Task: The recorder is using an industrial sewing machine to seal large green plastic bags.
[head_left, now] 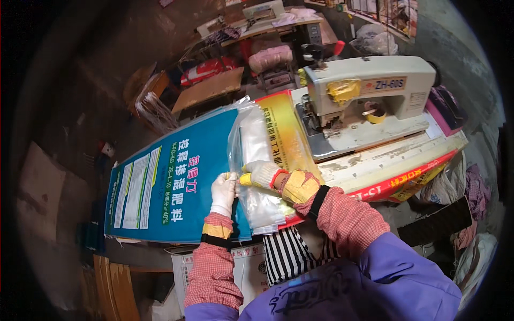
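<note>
A teal-blue printed sack (211, 134) lies flat across the worktable. A clear plastic liner (256, 139) lies along its right end. My left hand (223, 193), in a white glove, has its fingertips pinched at the liner's left edge, over the sack. Close beside it, my right hand (262, 175), gloved in white with yellow tape on a finger, is closed on the liner's edge. The fingertips of both hands almost meet. A yellow and red printed sheet (286, 125) shows under the liner.
A white industrial sewing machine (375, 80) stands on the table's right side, with a yellow tape roll (376, 115) under its arm. A purple box (447, 109) sits beyond it. Behind are a padded stool (271, 59) and another sewing table (316, 22). A wooden piece (115, 286) stands lower left.
</note>
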A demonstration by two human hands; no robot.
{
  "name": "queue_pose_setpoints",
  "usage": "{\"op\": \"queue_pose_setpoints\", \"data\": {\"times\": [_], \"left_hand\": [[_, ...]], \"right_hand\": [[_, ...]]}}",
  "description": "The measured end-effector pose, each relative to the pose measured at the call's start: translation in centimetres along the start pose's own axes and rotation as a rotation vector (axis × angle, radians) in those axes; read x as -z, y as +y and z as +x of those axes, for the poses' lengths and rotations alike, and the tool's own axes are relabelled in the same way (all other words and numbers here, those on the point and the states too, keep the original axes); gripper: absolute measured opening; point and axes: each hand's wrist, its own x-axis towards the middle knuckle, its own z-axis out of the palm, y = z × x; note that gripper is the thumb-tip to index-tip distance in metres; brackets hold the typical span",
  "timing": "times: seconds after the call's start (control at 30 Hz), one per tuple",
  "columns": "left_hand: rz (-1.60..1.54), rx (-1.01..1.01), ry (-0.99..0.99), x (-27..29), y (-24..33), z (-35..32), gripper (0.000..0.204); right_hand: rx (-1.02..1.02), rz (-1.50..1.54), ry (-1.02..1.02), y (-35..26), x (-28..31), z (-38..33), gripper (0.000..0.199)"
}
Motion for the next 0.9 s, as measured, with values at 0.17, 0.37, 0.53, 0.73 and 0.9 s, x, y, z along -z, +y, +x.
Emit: {"op": "queue_pose_setpoints", "data": {"times": [0.17,0.37,0.53,0.73,0.9], "left_hand": [[-0.127,0.043,-0.068,0.5,0.8,-0.9,0.022],[-0.168,0.245,-0.222,1.6,2.8,-1.6,0.046],[-0.474,-0.007,-0.133,6.7,6.3,-2.5,0.023],[-0.441,-0.399,0.181,13.6,9.0,-7.9,0.019],[-0.42,-0.138,-0.081,3.6,8.6,-9.6,0.02]], "right_hand": [[-0.128,0.022,-0.135,-1.0,0.8,0.0,0.035],[0.154,-0.021,0.063,-3.1,0.4,-1.2,0.04],[0.123,-0.159,0.224,-1.6,0.1,-3.6,0.043],[-0.14,-0.041,-0.079,0.0,4.4,-9.6,0.028],[0.768,-0.177,0.785,-6.4,3.4,-9.3,0.018]]}}
